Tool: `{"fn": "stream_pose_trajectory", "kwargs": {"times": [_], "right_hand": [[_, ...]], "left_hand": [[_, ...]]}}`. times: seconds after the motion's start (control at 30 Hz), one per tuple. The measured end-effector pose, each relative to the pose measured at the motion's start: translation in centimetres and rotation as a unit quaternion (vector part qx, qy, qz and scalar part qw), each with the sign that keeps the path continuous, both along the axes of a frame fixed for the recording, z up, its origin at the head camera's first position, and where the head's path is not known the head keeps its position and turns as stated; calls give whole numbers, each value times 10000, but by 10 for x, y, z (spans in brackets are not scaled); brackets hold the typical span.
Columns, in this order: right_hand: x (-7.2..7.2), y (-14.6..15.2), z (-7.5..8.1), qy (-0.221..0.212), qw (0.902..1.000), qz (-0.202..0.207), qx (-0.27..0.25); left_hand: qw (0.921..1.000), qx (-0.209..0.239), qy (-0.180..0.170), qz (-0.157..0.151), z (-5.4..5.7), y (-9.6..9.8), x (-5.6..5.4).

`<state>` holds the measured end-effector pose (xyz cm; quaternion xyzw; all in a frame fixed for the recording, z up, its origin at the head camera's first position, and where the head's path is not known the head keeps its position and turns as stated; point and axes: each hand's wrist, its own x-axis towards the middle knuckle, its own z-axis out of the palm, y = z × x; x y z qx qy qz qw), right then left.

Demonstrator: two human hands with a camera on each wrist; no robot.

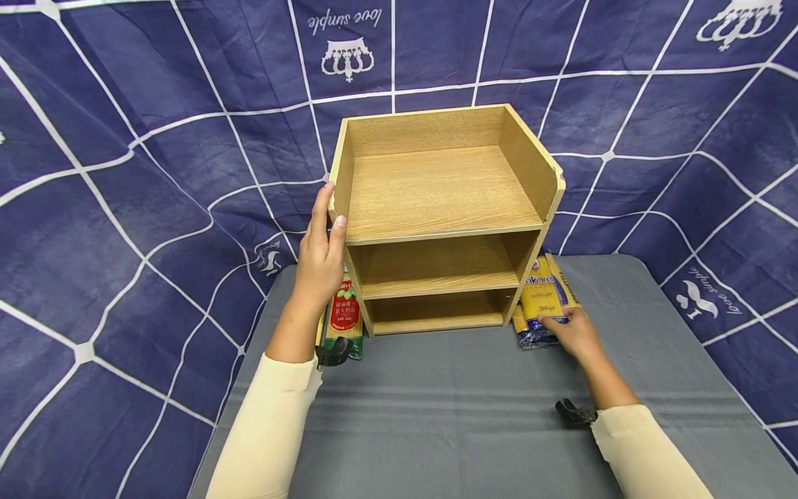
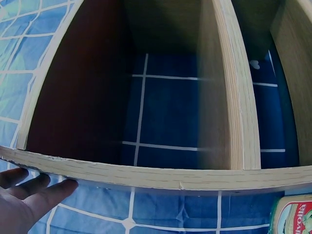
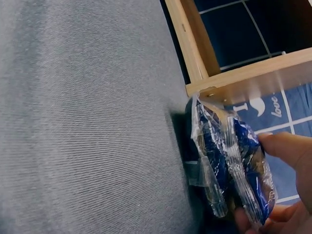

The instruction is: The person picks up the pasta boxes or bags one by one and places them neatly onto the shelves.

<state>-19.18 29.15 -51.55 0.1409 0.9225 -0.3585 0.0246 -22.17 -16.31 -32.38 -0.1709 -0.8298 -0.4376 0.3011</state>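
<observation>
A small wooden shelf (image 1: 436, 291) with an open top and two compartments below stands at the back of the table. Along its left side panel my left hand (image 1: 320, 260) rests with extended fingers, and the left wrist view shows its fingertips at the panel's edge. Beside the shelf's right side, my right hand (image 1: 576, 333) grips a yellow and blue pasta packet (image 1: 541, 294). In the right wrist view, the thumb lies on one side of the crinkled clear packet end (image 3: 239, 165) and fingers reach round the other. Another yellow packet edge (image 1: 561, 281) shows alongside.
A red, green and yellow pasta packet (image 1: 345, 312) stands left of the shelf, partly behind my left wrist. Grey cloth (image 1: 449, 402) covers the table. Blue cloth with white lines (image 1: 249, 83) hangs behind and at both sides.
</observation>
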Motion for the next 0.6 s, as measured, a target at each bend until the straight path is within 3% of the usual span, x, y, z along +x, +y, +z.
{"fn": "stream_pose_trajectory", "kwargs": {"times": [0.3, 0.6], "right_hand": [[-7, 6, 2, -365, 9992, 125, -36], [5, 5, 10, -386, 9985, 200, -348]], "left_hand": [[10000, -1, -5, -4, 0, 1, 0], [9999, -13, -60, 101, -1, -1, 0]]}}
